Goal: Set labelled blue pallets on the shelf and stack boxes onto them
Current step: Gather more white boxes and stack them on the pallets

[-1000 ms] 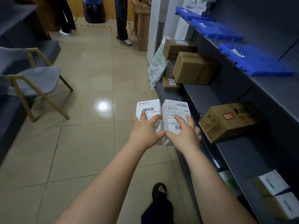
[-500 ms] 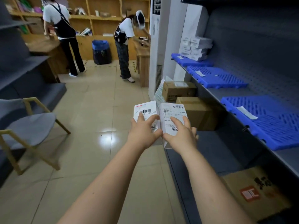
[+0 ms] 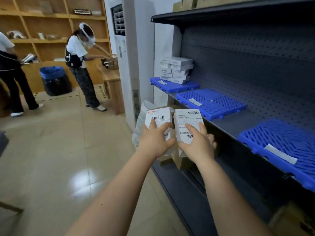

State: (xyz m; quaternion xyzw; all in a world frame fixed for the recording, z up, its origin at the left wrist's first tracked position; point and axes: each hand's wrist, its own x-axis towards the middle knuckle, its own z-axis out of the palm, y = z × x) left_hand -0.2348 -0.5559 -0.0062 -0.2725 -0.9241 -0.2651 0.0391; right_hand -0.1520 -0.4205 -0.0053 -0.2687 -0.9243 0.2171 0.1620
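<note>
My left hand grips a white labelled box, and my right hand grips a second white labelled box. I hold both side by side at mid height, just left of the dark shelf's front edge. Three blue pallets with white labels lie on that shelf: a near one, a middle one and a far one. A stack of several white boxes sits on the far pallet. The near and middle pallets carry only their labels.
Brown cartons lie on the lower shelf and behind my hands. A white floor air conditioner stands at the shelf's far end. Two people work at wooden counters, beside a bin with a blue liner. Tiled floor spreads to the left.
My view has risen from the lower shelf to the pallet shelf. Both hands have lifted the two white boxes up with it and kept their hold.
</note>
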